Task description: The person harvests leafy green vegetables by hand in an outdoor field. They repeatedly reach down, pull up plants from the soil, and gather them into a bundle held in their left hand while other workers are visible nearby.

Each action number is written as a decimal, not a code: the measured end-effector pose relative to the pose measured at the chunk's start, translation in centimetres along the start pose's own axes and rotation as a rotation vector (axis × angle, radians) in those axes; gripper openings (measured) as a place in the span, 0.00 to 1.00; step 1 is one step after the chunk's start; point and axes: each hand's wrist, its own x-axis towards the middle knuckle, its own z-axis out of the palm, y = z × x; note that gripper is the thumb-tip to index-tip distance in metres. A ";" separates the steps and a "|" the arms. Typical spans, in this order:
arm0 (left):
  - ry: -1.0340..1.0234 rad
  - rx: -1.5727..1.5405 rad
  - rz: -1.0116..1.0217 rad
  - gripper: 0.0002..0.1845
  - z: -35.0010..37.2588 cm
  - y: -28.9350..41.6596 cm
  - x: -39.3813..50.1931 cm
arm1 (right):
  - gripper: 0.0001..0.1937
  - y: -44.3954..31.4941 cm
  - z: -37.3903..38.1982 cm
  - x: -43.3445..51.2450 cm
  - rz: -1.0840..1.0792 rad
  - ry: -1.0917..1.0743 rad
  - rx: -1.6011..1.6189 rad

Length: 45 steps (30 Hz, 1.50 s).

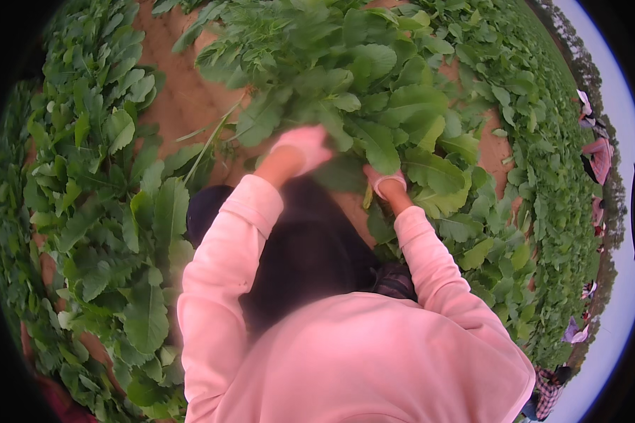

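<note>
Leafy green crop plants (413,106) with broad, lobed leaves stand before me. My left hand (304,148), in a light pink glove, is blurred at the near edge of the foliage; its fingers are too blurred to read. My right hand (383,180), gloved as well, reaches in under the leaves to the right, low by the stems. Leaves cover its fingertips, so what it touches is hidden. A long thin grass-like stalk (214,137) lies slanting over the leaves left of my left hand.
Dense crop rows (111,238) run along the left, with more plants (529,106) on the right. Reddish-brown soil (180,100) shows between them. Several people are in the field at the far right, one in a checked shirt (550,394). Trees (614,211) line the field's edge.
</note>
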 end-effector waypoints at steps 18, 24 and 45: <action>-0.075 0.073 0.004 0.20 -1.1 1.5 -0.1 | 0.23 -0.2 0.7 0.8 0.027 -0.014 -0.185; -0.056 0.003 0.020 0.21 -2.0 0.5 -0.7 | 0.21 1.8 1.6 2.0 -0.098 -0.118 -0.228; 0.072 -0.803 0.033 0.32 -0.6 1.6 3.3 | 0.22 -0.3 1.6 -1.6 -0.043 -0.076 -0.243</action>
